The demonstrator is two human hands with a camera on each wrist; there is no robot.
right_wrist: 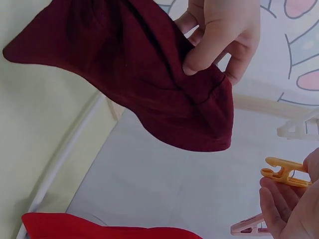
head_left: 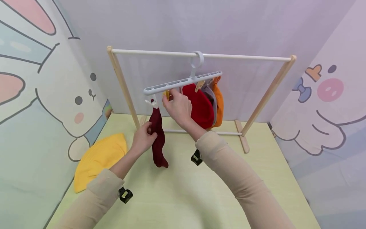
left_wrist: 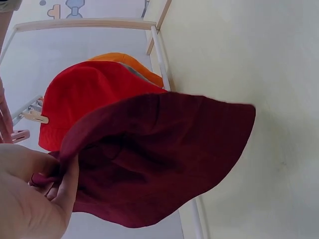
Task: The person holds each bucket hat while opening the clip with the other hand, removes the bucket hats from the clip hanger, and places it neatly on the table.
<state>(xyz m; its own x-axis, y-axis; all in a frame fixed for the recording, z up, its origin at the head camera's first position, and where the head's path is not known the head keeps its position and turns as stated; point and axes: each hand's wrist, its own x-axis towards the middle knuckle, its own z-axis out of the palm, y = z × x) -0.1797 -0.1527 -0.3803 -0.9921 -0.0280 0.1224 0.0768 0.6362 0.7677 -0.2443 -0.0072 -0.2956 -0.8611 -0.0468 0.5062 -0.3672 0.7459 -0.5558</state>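
Observation:
A maroon bucket hat (head_left: 158,136) hangs folded from my left hand (head_left: 144,138), whose thumb and fingers pinch its fabric. In the left wrist view the hat (left_wrist: 164,159) spreads out, brim toward the table. My right hand (head_left: 180,108) is up under the left half of the grey hanger (head_left: 171,86), pinching a yellow clothespin (right_wrist: 284,172). The clothespin's tips point toward the hat and hold nothing. A white clip (head_left: 154,102) at the hanger's left end overlaps the hat's top in the head view; the right wrist view shows this clip (right_wrist: 299,127) apart from the hat.
The hanger hooks over the white bar (head_left: 243,56) of a wooden-legged rack. Red (head_left: 198,101) and orange (head_left: 218,105) hats, with a grey one (head_left: 211,92) between, hang from its right half. A beige clip (head_left: 199,86) is beside them. A yellow hat (head_left: 100,159) lies on the table's left.

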